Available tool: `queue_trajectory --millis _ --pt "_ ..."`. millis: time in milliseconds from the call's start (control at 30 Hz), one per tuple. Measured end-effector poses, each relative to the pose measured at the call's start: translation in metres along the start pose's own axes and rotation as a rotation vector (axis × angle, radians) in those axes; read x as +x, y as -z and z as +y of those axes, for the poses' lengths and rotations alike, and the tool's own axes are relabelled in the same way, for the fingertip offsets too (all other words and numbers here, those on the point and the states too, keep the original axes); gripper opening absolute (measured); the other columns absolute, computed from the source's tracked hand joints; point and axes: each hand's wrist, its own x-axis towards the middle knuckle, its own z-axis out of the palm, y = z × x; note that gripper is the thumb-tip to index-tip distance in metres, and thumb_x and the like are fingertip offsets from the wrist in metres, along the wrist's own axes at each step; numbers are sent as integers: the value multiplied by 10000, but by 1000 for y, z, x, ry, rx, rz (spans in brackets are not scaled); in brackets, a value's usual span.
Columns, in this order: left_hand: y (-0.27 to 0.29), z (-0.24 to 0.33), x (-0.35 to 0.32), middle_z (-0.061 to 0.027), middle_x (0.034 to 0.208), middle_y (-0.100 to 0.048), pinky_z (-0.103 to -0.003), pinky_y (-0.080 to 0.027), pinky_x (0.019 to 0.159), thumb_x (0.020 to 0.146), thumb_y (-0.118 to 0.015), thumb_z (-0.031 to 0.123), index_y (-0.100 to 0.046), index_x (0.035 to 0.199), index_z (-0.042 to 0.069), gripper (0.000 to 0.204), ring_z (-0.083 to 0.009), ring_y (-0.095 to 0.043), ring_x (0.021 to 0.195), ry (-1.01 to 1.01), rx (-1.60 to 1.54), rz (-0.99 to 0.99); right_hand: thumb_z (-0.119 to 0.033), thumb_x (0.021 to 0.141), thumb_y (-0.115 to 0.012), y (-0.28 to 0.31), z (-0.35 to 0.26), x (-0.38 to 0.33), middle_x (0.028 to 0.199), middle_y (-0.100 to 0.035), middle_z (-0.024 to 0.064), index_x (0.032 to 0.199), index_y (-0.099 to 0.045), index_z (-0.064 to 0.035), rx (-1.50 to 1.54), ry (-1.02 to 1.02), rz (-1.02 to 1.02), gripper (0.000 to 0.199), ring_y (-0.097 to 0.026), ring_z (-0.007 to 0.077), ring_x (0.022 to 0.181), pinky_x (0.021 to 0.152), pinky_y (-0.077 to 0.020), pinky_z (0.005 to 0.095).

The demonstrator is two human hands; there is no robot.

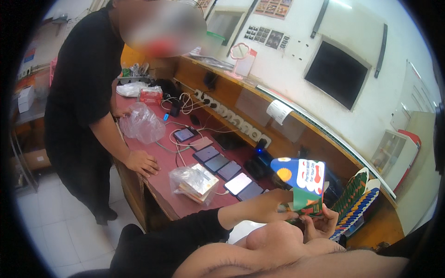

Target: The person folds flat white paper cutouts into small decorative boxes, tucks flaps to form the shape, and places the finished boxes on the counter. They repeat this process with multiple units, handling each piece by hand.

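Closest in, both hands meet low at centre right. The left hand point(273, 207), reaching in from a black sleeve, has its grip clamped on the lower edge of a colourful card packet point(300, 183), fingers wrapped round the front. The right hand point(320, 223) comes up from below, its grip pinched on the same packet's bottom corner, thumb showing beside the green part. The packet stands upright and a little tilted, held in the air above the near end of the bench point(162, 180), blue and white on top, green lower down.

Just right of the hands, a stack of patterned cards point(354, 201) fans out in green, blue and white, leaning against the wooden ledge.

Further along the bench, a clear bag of small packs point(194, 183) lies beside a row of phones point(222, 167), laid flat, side by side, one screen glowing pale. Cables point(178, 134) loop from them toward a white power strip point(232, 119) running along the back edge.

Beyond that, a crumpled clear plastic bag point(143, 123) sits near the far end. A person in black point(83, 92) stands at the left of the bench, one hand point(141, 163) resting flat on its edge.

On the far wall, a dark screen point(337, 74) hangs, and a small pink mirror point(240, 52) stands on the shelf.
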Motion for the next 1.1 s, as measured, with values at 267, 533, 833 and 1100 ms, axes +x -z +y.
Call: queue_trajectory --millis 267,533,833,1100 --pt "6 2 3 -101 1166 -718 -319 -555 872 881 -787 74 -598 1308 6 472 -160 -673 1035 96 -243 53 10 721 -870 -10 -9 7 1215 -573 147 1318 -493 25 -230 250 -115 706 -623 177 1023 801 -507 262" --pt "5 -10 -2 -84 1193 -706 -307 -556 914 802 -852 11 -587 1311 4 574 -128 -659 1044 315 -733 -204 -514 676 -854 -39 -16 4 1550 -314 164 1598 -91 -46 35 65 -119 1285 -396 339 1424 1158 -380 480" --pt "-2 -6 3 -91 1229 -690 -310 -545 939 851 -822 44 -570 1336 3 548 -134 -651 1088 171 -556 5 -393 737 -861 -29 -14 7 1464 -420 158 1537 -309 -6 -214 64 -22 1046 -490 263 1336 1097 -442 393" --pt "7 9 0 -120 1267 -671 -323 -532 950 905 -776 82 -488 1429 5 604 -153 -639 1128 297 -507 -196 -543 706 -846 -18 -11 3 1486 -429 159 1545 -324 2 -193 5 -25 1128 -469 298 1354 1118 -398 443"
